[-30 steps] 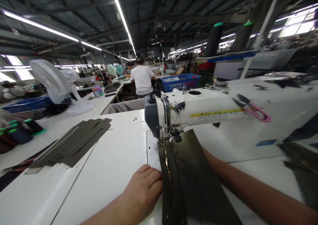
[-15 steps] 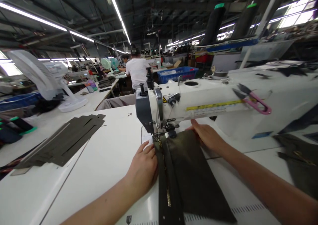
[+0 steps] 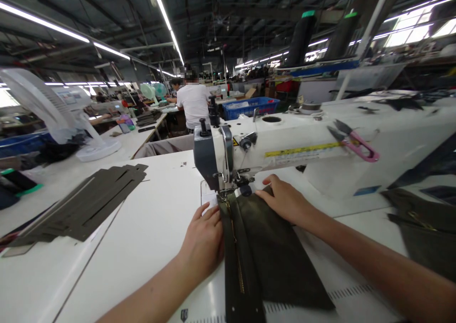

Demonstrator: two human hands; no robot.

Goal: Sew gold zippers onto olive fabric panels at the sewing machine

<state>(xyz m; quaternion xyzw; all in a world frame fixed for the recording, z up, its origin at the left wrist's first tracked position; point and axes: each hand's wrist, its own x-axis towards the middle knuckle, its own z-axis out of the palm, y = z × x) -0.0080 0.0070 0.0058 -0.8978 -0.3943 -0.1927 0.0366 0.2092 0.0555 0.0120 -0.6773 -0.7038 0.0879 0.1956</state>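
Olive fabric panel with brass-toothed zipper [image 3: 270,251] lies on the white desk [image 3: 135,218], top end at the steel presser foot [image 3: 225,193]; left hand [image 3: 203,242] and right hand [image 3: 285,202] steady it, fingers spread flat, not pinching.

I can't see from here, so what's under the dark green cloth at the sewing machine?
The white table is under the dark green cloth, with ruler marks showing past it. The right hand sits on top. The covered part stays hidden.
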